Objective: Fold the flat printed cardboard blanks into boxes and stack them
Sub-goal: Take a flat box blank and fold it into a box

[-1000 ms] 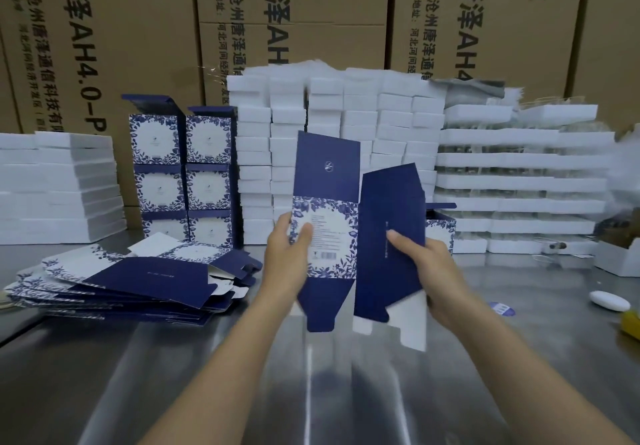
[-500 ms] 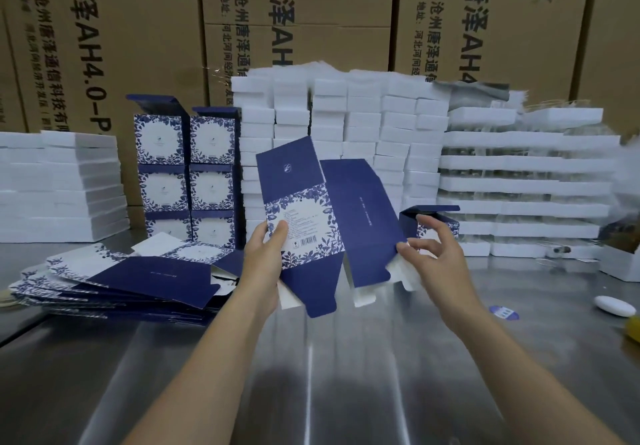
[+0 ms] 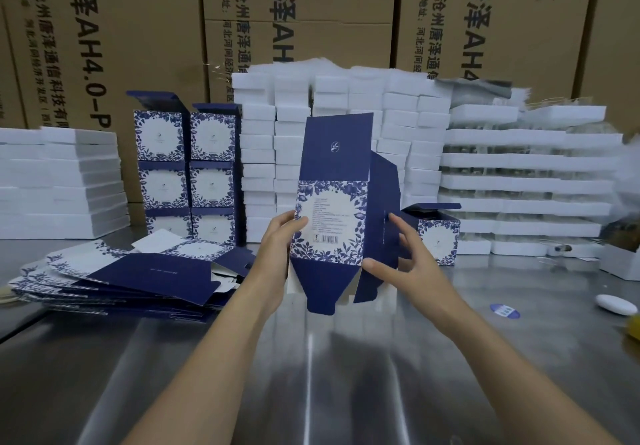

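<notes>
From the head view, the left hand [image 3: 277, 247] pinches the left edge of the upright cardboard blank [image 3: 332, 202], held above the table [image 3: 311, 375] with its long axis vertical, while the right hand [image 3: 403, 264], fingers spread, touches its folding navy side panel.

Printed cardboard blank [image 3: 329, 202] matt; table [image 3: 311, 375] shiny brushed metal.

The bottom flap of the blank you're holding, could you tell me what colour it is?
Solid dark navy blue, unlike the blue-and-white floral panel above it; the bottom flap shows best in the head view.
</notes>
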The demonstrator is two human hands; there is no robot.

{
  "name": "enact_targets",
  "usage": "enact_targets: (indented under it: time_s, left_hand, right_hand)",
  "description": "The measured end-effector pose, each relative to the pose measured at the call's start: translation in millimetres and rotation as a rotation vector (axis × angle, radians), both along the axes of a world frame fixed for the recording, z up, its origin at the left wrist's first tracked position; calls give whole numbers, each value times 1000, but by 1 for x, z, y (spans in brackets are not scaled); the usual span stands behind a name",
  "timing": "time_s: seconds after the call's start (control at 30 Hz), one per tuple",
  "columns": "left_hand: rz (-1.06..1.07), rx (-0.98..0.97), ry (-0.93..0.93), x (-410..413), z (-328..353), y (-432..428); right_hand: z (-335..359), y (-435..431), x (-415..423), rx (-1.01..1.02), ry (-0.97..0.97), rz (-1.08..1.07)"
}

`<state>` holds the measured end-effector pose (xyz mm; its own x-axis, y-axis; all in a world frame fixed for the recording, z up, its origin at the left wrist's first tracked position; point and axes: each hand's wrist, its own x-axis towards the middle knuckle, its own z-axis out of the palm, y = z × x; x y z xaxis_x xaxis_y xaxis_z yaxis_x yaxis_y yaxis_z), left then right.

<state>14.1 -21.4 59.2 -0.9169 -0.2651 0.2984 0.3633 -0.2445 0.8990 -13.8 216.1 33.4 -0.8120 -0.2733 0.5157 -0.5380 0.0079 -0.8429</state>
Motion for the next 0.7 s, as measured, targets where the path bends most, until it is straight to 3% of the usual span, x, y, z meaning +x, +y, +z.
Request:
enact_targets:
  time_s: [0.2, 0.4, 0.57, 0.7]
  left_hand:
    - [-252, -299, -16, 5, 2, 3]
    - [-390, -345, -148, 4, -6, 1]
    - [-403, -419, -169, 1, -15, -1]
    - [-427, -460, -175, 4, -18, -4]
  right_hand:
    - [4, 2, -2, 113, -161, 135]
    - [4, 6, -10, 24, -308, 278]
    - [7, 13, -11, -128, -421, 208]
    - [8, 15, -11, -137, -534, 141]
